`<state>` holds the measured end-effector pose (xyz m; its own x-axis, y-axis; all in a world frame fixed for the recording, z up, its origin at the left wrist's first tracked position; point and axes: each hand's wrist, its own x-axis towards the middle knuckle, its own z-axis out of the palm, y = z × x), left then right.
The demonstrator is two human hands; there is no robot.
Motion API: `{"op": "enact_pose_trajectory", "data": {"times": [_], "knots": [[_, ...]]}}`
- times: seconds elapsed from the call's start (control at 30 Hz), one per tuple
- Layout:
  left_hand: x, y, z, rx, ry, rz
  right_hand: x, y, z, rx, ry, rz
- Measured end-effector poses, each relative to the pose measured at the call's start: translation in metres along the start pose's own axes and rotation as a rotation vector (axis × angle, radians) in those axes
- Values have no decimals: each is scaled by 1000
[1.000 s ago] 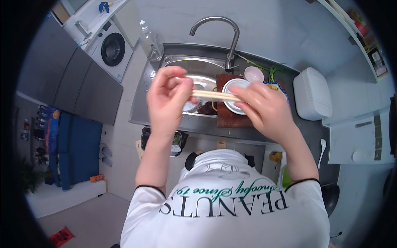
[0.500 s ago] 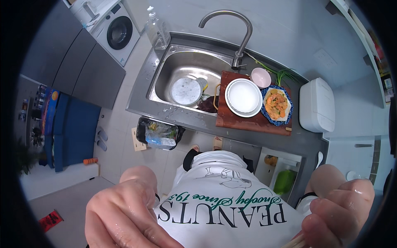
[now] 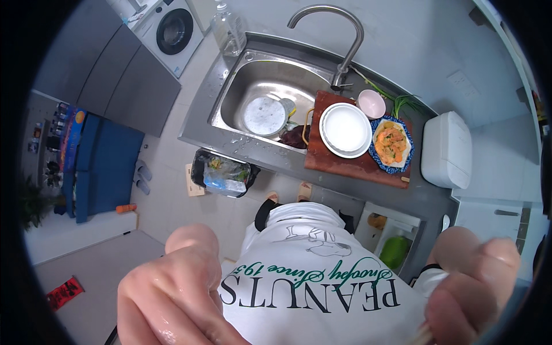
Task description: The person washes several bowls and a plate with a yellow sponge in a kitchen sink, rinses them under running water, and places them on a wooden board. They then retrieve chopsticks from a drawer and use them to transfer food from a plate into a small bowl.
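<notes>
My left hand [image 3: 172,299] is wet and fills the lower left, very close to the camera. Its fingers run off the bottom edge, so what it holds is hidden. My right hand [image 3: 471,282] is at the lower right, curled around pale wooden chopsticks [image 3: 424,335], of which only the tips show at the bottom edge. Far below, a wooden cutting board [image 3: 345,164] lies on the counter beside the steel sink [image 3: 241,80]. On the board are stacked white plates [image 3: 345,129] and a blue plate of orange food [image 3: 392,144].
A pink bowl [image 3: 371,103] and green onions [image 3: 402,103] lie behind the board. A white box [image 3: 447,149] sits to its right. A round lid [image 3: 264,115] rests in the sink under the curved faucet [image 3: 339,34]. A lined bin [image 3: 223,172] stands on the floor, and a washing machine [image 3: 172,31] is at the far left.
A second ago both hands held the chopsticks out over the sink and board. They have since pulled back close to the camera at the lower edge, uncovering the plates.
</notes>
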<state>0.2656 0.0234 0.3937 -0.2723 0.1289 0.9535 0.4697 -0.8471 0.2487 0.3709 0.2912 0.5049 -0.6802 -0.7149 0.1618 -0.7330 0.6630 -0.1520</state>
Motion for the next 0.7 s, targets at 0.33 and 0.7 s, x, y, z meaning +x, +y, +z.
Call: {"op": "enact_pose_trajectory", "data": {"times": [0.33,0.7], "knots": [[-64,-79,-39,521,332,-675,7,99,185,306,538,399],[-149,-123,-101,1036,496,-751,54,103,315,1032,511,731]]}}
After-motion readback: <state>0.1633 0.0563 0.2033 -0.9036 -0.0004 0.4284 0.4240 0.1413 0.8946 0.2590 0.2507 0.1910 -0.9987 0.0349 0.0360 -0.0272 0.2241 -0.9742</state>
